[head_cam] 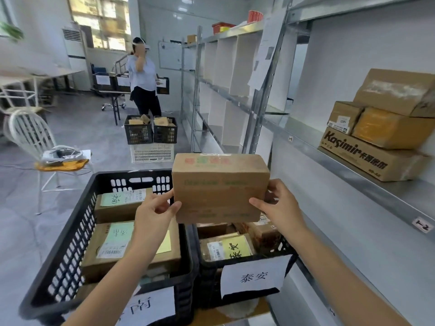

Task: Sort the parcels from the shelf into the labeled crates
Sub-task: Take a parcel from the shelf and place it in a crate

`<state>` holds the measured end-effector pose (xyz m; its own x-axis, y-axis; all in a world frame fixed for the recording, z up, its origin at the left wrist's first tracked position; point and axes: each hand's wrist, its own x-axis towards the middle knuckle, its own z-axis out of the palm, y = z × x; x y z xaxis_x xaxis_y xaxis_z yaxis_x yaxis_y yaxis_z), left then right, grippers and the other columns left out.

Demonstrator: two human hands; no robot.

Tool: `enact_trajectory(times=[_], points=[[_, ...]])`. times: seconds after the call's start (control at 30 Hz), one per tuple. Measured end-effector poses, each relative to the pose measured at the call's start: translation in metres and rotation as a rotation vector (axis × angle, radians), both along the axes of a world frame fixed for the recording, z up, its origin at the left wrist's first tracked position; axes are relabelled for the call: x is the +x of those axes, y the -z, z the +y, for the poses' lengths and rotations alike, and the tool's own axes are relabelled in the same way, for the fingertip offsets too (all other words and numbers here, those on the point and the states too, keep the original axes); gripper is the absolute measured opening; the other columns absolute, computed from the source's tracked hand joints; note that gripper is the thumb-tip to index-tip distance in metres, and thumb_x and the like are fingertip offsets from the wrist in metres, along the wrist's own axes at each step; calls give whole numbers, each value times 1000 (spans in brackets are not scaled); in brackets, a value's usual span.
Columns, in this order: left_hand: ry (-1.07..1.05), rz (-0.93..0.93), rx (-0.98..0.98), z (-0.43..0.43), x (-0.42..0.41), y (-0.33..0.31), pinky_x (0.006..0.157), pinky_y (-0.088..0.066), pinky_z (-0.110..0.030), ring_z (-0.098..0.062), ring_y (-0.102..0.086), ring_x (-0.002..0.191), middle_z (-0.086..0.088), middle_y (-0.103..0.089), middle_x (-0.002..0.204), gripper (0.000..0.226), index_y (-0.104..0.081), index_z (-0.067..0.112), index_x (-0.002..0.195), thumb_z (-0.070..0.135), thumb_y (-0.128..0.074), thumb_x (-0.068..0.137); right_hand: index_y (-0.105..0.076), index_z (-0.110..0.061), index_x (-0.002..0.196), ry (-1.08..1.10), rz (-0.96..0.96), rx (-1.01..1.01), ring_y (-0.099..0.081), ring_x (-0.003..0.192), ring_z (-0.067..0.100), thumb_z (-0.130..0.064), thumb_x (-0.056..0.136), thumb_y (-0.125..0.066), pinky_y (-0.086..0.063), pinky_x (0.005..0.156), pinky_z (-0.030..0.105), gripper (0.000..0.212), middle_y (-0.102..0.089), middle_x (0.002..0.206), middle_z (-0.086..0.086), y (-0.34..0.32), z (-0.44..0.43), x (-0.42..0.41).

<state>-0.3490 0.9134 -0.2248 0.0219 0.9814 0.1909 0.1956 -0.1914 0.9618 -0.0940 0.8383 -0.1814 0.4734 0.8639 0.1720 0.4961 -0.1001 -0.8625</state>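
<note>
- Grey-floored storeroom with metal racking along the right wall; the near shelf [353,165] has a paper tag [422,225] reading "1-2" on its front edge.
- Toward the shelf's right end lies a long carton [367,158] printed "Kasimir", with Chinese characters beside the name. Three more cardboard boxes [395,90] are stacked on top of it, and the small left one bears a white shipping label.
- A brown cardboard parcel [220,188] is held in the air above the two near crates, over the line where they meet. Its faded red and green print is too blurred to read.
- The left hand [155,210] grips the parcel's lower left corner, and the right hand [280,208] grips its lower right corner. Both have thumb and fingers curled onto the cardboard.
- The left crate [68,243] is black and slotted. A white sheet [148,307] on its near wall shows "南", the rest hidden by the forearm. Inside lie two parcels with green handwritten notes [113,199]; the nearer one also has a barcode label.
- The right crate [209,267] touches the left one, and its sign [254,276] reads "泰安". Against its near wall a package carries a yellow handwritten note [235,248] and a barcode label.
- Farther back, another person [143,76] stands behind two black crates of boxes [150,132] set on a white crate [152,152]. A white chair [30,137] stands at the left.
</note>
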Motion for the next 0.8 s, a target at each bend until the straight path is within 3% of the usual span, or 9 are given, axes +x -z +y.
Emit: enact_trajectory(times=[0.1,0.2,0.27,0.33,0.4,0.5,0.57,0.63,0.8], points=[[1,-79,-29,12,-13,1,81,-48,-25,-25,-59,92,-11,-58,95,37,-67,23,126,13,-70,90,-54,-32,117,-37,23,-25,-62,102,3,-19,82,-81,-51,100,38,46,-63,109,-23,3,15,-10],[6,-114,-74,24,-26,6,94,-49,-35,-25,-61,101,-9,-62,102,35,-65,23,129,16,-64,95,-49,-35,115,-79,31,-45,-64,72,1,-20,87,-76,-61,70,32,41,-55,98,-35,8,29,-23],[-3,-187,-128,31,-35,7,97,-49,-36,-24,-64,105,-9,-64,107,27,-68,20,123,19,-55,100,-52,-32,110,-99,74,-39,-68,64,11,-22,93,-69,-59,58,24,26,-62,106,-23,11,39,-31],[-21,-284,-171,37,-42,7,89,-51,-30,-27,-65,103,-18,-67,106,26,-70,14,108,20,-46,103,-54,-31,107,-115,160,-28,-73,71,17,-30,98,-58,-61,61,28,9,-66,114,-5,14,49,-40],[-23,-328,-186,42,-50,8,83,-50,-24,-28,-65,102,-23,-67,104,31,-69,17,102,20,-39,105,-56,-31,114,-147,231,-39,-75,77,18,-50,97,-44,-62,68,32,28,-67,116,0,14,57,-47],[-26,-347,-210,51,-62,17,94,-51,-32,-27,-67,103,-21,-69,102,36,-70,22,103,21,-34,106,-57,-27,129,-146,345,-88,-76,81,21,-72,84,-26,-56,89,40,70,-71,116,3,20,69,-54],[-24,-334,-228,55,-71,21,98,-50,-36,-26,-67,104,-17,-72,101,38,-71,22,107,25,-33,106,-64,-30,117,-139,351,-115,-76,83,20,-74,84,-22,-52,99,43,70,-76,107,3,25,76,-58],[-29,-319,-229,58,-79,27,96,-50,-34,-23,-67,104,-12,-73,101,38,-69,20,113,28,-32,107,-68,-34,104,-118,349,-160,-76,86,23,-78,82,-22,-54,97,44,66,-77,101,4,29,82,-65],[-20,-270,-234,61,-101,39,100,-49,-34,-17,-68,105,-6,-75,102,37,-67,23,117,31,-32,106,-63,-37,107,-83,306,-252,-68,103,28,-105,56,-26,-55,93,50,92,-69,112,1,44,95,-81]])
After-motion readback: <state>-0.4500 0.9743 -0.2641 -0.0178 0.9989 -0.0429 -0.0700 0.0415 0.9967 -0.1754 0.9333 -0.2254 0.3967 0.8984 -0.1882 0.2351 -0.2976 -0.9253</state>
